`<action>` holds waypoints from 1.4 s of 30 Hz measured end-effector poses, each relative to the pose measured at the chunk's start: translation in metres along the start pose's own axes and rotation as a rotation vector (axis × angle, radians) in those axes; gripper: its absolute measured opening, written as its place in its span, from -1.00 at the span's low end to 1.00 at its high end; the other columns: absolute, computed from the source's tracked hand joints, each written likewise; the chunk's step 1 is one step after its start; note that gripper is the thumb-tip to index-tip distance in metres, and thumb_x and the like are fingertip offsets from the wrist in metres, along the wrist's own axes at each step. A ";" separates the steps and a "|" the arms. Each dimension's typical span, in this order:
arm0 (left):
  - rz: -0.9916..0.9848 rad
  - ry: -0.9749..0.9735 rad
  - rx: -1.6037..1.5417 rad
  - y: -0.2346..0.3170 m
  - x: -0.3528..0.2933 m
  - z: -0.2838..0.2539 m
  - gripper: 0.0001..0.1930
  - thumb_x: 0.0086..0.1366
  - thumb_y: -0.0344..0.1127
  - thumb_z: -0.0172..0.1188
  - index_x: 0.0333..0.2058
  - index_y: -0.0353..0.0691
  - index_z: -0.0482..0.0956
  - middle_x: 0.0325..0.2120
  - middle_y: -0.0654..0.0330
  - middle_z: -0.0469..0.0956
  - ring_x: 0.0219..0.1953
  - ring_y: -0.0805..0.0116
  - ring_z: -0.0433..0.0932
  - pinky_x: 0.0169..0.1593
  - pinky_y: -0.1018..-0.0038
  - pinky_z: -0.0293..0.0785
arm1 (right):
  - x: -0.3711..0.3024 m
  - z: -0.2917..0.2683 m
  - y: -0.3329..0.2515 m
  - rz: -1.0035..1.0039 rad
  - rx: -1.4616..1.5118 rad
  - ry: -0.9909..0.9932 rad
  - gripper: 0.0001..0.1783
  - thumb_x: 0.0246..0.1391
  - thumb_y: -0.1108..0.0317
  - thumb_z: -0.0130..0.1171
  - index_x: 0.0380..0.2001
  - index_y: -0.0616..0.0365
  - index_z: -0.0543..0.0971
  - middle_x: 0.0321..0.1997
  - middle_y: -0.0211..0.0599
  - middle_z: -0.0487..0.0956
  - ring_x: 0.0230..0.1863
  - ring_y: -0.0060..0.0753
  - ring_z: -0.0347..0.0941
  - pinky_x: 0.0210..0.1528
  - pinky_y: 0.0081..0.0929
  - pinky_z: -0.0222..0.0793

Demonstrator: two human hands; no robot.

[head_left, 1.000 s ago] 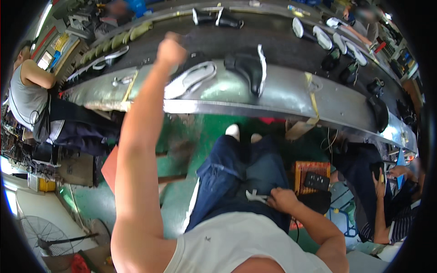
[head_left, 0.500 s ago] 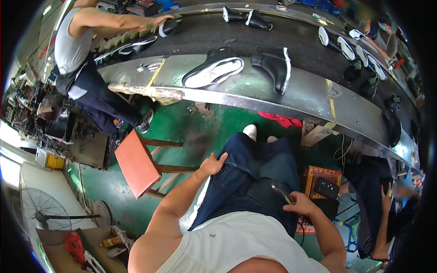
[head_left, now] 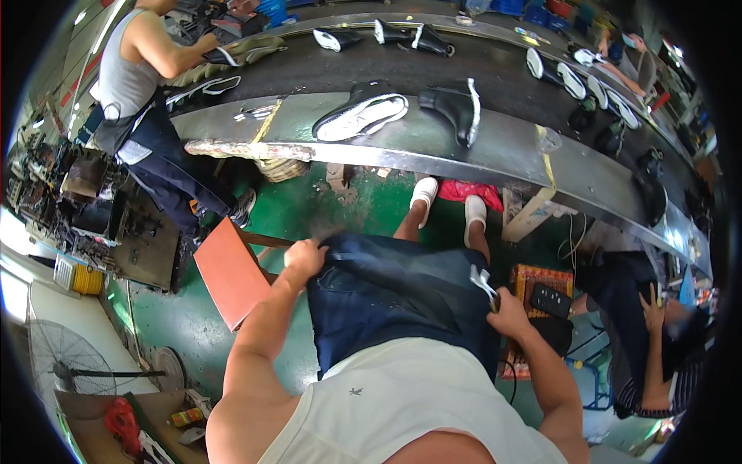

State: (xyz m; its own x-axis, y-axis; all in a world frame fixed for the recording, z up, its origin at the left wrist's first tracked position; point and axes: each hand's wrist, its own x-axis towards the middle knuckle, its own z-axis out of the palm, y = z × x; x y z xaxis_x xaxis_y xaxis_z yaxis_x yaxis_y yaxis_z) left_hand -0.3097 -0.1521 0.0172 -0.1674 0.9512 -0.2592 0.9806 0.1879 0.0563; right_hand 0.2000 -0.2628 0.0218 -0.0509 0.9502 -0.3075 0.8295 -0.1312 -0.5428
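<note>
A dark blue apron-like cloth (head_left: 386,301) is spread across my lap, part of it blurred by motion. My left hand (head_left: 306,257) is closed on its upper left corner. In my right hand (head_left: 510,313) is a silvery metal tool that looks like pliers (head_left: 485,284), its jaws pointing away from me over the right side of the cloth. Ahead, on the metal bench edge, lie a black shoe with a white sole (head_left: 362,113), sole toward me, and a black boot (head_left: 456,110) with a white sole edge, tipped over.
Several more shoes ride on the dark conveyor (head_left: 309,73) behind the bench. An orange-topped stool (head_left: 232,272) stands to my left. At the far left a co-worker (head_left: 131,66) handles shoes; another person (head_left: 657,317) sits at right. A patterned box (head_left: 533,280) bears a black device.
My left hand has moved left and outward, now gripping the cloth. The cloth has spread wide and my lower legs show. The pliers have turned in my right hand. The co-worker's arm has drawn back.
</note>
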 end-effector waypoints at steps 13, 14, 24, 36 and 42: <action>0.328 0.184 -0.902 0.334 0.112 -0.153 0.30 0.05 0.36 0.34 0.40 -0.56 -0.12 0.32 -0.38 0.20 0.35 -0.18 0.30 0.39 0.25 0.21 | -0.013 -0.006 -0.007 -0.113 0.250 -0.050 -0.46 -0.07 0.17 0.40 -0.05 0.24 0.53 -0.12 0.00 0.54 -0.06 0.02 0.52 0.01 -0.21 0.43; 0.214 0.109 -0.898 0.354 0.126 -0.160 0.36 0.03 0.40 0.34 0.41 -0.54 -0.20 0.34 -0.37 0.16 0.33 -0.18 0.32 0.37 0.25 0.27 | -0.014 -0.004 -0.005 -0.067 0.283 -0.068 -0.44 -0.05 0.15 0.41 -0.03 0.23 0.53 -0.12 0.00 0.55 -0.07 0.00 0.53 0.00 -0.22 0.43; 0.640 0.136 -1.189 0.264 0.070 -0.085 -0.20 0.24 -0.13 0.38 0.29 -0.50 0.22 0.11 -0.17 0.52 0.15 0.12 0.53 0.20 0.33 0.43 | -0.011 0.013 0.045 -0.009 0.714 0.105 -0.59 0.19 0.19 0.29 0.01 0.20 0.53 -0.19 -0.31 0.61 -0.30 -0.54 0.48 -0.24 -0.48 0.44; 0.603 -0.639 -0.724 0.196 -0.072 0.041 0.18 0.12 -0.11 0.48 0.45 -0.40 -0.22 0.22 -0.25 0.39 0.28 -0.01 0.40 0.34 0.33 0.27 | 0.090 0.020 0.015 0.155 1.118 -0.045 -0.54 0.21 0.09 0.29 -0.02 0.19 0.44 -0.34 -0.41 0.50 -0.42 -0.58 0.42 -0.44 -0.54 0.38; 0.664 -0.249 -0.157 0.256 -0.016 0.010 -0.02 0.16 0.26 0.31 0.27 -0.49 0.28 0.07 -0.29 0.51 0.09 -0.10 0.56 0.16 0.21 0.48 | 0.114 0.037 -0.001 0.100 0.943 0.014 -0.59 -0.03 0.39 0.40 -0.14 0.18 0.45 -0.39 -0.40 0.47 -0.51 -0.59 0.39 -0.48 -0.53 0.34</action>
State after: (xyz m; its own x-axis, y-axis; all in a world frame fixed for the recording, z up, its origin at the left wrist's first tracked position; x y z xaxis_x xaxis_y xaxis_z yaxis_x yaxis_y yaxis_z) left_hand -0.0554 -0.1215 0.0263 0.5044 0.7967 -0.3329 0.8381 -0.3590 0.4107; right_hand 0.1731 -0.1652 -0.0418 0.0077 0.9247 -0.3806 0.0376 -0.3806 -0.9240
